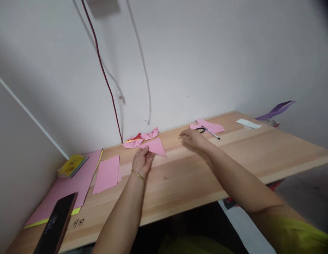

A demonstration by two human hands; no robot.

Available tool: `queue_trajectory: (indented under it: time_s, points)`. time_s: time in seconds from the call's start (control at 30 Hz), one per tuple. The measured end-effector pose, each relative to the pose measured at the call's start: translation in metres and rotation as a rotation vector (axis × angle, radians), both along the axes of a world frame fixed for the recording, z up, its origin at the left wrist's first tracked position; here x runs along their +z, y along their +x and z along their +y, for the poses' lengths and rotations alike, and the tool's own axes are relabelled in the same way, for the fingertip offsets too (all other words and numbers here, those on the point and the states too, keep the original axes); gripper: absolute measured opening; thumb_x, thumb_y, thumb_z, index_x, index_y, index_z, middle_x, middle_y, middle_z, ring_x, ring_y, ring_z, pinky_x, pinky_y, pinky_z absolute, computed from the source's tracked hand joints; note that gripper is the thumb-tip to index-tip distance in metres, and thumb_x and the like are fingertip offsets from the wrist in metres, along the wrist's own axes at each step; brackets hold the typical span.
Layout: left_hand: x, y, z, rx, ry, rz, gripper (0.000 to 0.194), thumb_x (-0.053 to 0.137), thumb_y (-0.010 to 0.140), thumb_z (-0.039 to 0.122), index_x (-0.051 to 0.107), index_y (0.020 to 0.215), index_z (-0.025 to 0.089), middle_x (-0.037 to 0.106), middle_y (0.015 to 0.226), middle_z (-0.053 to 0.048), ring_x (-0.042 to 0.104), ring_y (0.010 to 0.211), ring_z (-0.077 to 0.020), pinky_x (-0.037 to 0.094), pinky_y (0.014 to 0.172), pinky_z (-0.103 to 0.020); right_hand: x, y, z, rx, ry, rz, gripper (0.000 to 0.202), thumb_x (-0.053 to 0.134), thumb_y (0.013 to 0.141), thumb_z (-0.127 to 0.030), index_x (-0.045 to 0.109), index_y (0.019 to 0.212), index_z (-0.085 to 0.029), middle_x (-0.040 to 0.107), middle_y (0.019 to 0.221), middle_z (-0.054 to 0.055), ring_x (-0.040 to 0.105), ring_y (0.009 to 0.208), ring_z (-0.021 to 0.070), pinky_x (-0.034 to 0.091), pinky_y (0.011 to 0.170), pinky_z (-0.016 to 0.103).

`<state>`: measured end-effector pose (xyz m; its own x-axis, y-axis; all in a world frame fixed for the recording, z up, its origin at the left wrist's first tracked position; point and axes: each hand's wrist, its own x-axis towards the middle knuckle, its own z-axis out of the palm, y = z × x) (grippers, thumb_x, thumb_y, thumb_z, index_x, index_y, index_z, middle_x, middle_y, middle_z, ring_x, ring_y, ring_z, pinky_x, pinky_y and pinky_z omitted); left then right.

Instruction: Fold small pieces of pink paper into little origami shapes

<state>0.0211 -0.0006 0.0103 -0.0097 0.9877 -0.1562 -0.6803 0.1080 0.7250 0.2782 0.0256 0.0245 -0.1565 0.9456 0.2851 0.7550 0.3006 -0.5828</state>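
A folded pink paper triangle [158,146] is pinched between the thumb and fingers of my left hand [143,160], above the wooden table. My right hand [194,138] is held palm down over the table to the right, fingers stretched forward, holding nothing. Just beyond it lie pink paper pieces [212,126], a dark ring-shaped item [200,130] and a pen [213,134]. Folded pink paper shapes [150,134] rest by the wall behind the triangle. Flat pink sheets [107,174] lie left of my left hand.
On the wooden table [174,187], a black phone [56,224] and a yellow packet [73,165] rest at the left on large pink sheets [66,187]. A white strip [248,124] lies back right, near a purple item [276,110]. Cables [107,81] hang against the wall.
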Motion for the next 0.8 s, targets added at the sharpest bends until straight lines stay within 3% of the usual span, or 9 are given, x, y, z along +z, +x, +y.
queue_trajectory:
  time_s: [0.07,0.13,0.23,0.4,0.8]
  points:
    - [-0.001,0.002,-0.001,-0.010,0.025,0.016,0.020,0.068,0.066,0.011,0.048,0.070,0.015,0.060,0.067,0.001,0.058,0.061,-0.0078,0.051,0.063,-0.024,0.000,-0.021,-0.007,0.115,-0.001,0.232,0.024,0.055,0.077,-0.031,0.062,0.096,-0.018,0.063,0.093,0.007,0.057,0.082,0.0170,0.043,0.077,0.030]
    - [-0.002,0.006,-0.003,-0.025,0.044,0.040,0.023,0.070,0.065,0.013,0.047,0.068,0.015,0.058,0.065,0.003,0.056,0.058,-0.0069,0.050,0.061,-0.022,-0.002,-0.043,-0.014,0.213,-0.052,0.423,0.034,0.058,0.075,-0.035,0.057,0.104,-0.017,0.062,0.092,0.006,0.057,0.080,0.0145,0.045,0.075,0.028]
    - [-0.003,0.011,-0.007,-0.068,0.048,0.105,0.027,0.072,0.063,0.017,0.045,0.064,0.015,0.056,0.062,0.003,0.054,0.056,-0.0062,0.049,0.060,-0.022,-0.008,-0.063,-0.021,0.262,-0.089,0.597,0.039,0.060,0.073,-0.037,0.055,0.106,-0.017,0.060,0.089,0.004,0.055,0.076,0.0122,0.045,0.071,0.026]
    - [-0.003,0.017,-0.011,-0.130,0.046,0.223,0.030,0.074,0.060,0.022,0.046,0.063,0.014,0.055,0.061,0.003,0.053,0.056,-0.0066,0.049,0.062,-0.024,-0.011,-0.064,-0.023,0.269,-0.086,0.622,0.023,0.053,0.077,-0.037,0.058,0.076,-0.015,0.056,0.070,-0.001,0.051,0.067,0.0110,0.040,0.065,0.023]
    - [-0.006,0.012,-0.003,0.064,0.216,0.482,0.022,0.071,0.062,0.032,0.061,0.069,0.014,0.052,0.053,0.003,0.047,0.051,-0.0070,0.040,0.055,-0.020,-0.007,-0.055,-0.021,0.264,-0.052,0.509,0.020,0.051,0.077,-0.033,0.061,0.079,-0.016,0.060,0.072,0.001,0.052,0.064,0.0114,0.039,0.060,0.023]
